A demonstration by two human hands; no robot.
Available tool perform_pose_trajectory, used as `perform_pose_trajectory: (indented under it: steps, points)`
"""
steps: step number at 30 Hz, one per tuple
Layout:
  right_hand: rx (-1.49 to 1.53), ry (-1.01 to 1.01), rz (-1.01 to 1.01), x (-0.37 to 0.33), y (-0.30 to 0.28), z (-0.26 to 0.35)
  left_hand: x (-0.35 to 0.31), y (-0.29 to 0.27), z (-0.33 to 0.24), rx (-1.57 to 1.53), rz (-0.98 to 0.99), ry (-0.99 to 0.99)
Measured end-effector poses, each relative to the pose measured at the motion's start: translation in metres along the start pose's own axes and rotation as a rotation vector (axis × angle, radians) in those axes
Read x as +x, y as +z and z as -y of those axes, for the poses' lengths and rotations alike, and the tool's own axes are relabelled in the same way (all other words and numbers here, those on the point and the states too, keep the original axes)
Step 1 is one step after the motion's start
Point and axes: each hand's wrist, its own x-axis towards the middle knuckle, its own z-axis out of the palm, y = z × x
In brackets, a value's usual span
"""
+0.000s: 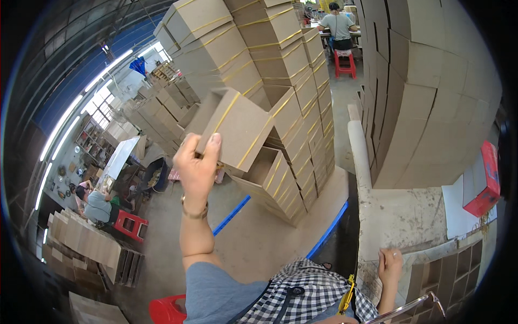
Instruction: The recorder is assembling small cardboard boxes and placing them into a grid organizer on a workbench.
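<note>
Box (243, 131) apparently mid-handling beside box stack (287, 117); left hand (196, 164) fingers grasping its edge, right hand (389, 265) fingers curled, hold unclear; next move likely needs steady grip.

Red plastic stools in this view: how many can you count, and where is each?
2 clearly: the far stool beneath the top-right worker, and the left stool beside the left worker. The cut-off red object at the lower edge may be a third; others may be hidden.

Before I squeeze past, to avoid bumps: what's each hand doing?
Left hand: closed on a brown box.
Right hand: curled; whether it holds anything cannot be told.
</note>
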Motion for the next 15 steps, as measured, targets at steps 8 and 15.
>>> perform_pose_trajectory:
  steps: [8,15]
  points:
    - [0.012,-0.449,-0.245,0.095,-0.09,0.129,-0.104,0.056,-0.083,-0.367,0.929,0.389]
    - [0.54,0.436,0.413,0.025,-0.076,0.03,-0.242,0.161,-0.114,-1.171,1.599,-0.264]
